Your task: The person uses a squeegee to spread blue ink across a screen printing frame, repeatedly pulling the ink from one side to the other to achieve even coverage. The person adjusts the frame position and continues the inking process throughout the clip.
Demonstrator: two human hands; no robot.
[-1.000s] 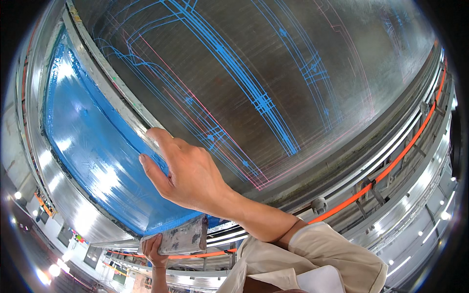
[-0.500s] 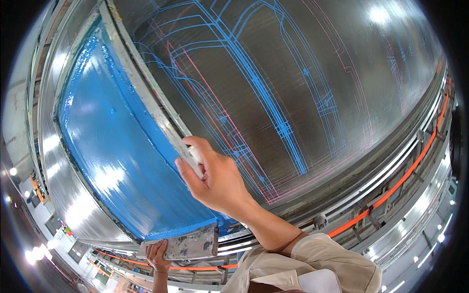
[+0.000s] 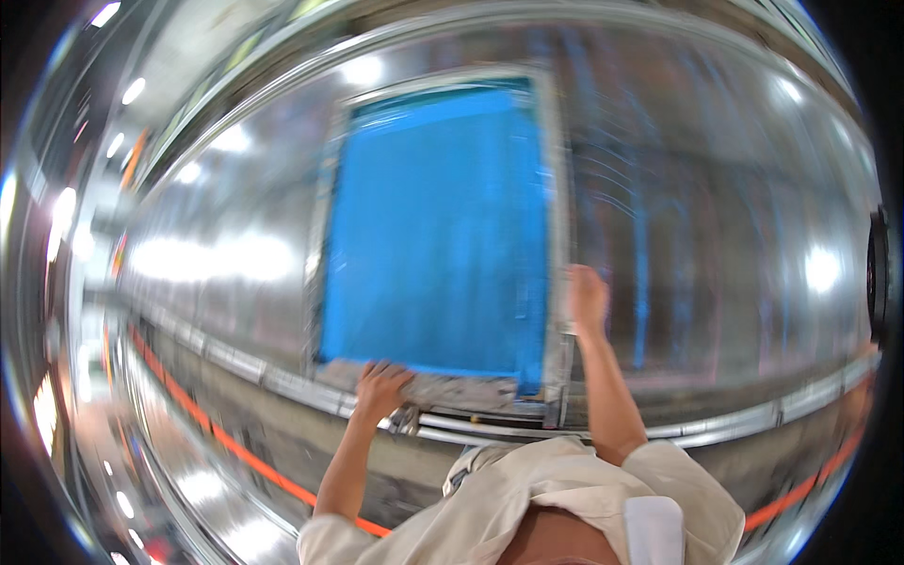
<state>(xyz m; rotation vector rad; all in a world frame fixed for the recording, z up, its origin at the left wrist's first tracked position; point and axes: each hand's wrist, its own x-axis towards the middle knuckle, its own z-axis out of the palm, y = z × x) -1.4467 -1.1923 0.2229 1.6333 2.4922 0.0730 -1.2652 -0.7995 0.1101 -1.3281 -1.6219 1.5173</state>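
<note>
A flat blue rectangular panel sits framed in shiny metal sheeting. The left hand presses curled fingers at the panel's lower edge; the right hand, blurred, lies against its right frame, grip unclear.

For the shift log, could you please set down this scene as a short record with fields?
Setting: shiny curved metal wall, blurred in the picture
Panel: blue panel in a metal frame, upright against the wall
Left hand: left hand on the panel's lower edge, fingers curled over it
Right hand: right hand raised against the frame's right side; grip too blurred to tell
Below: metal rail under the panel, orange stripe lower down
Clothing: light short sleeves
</note>
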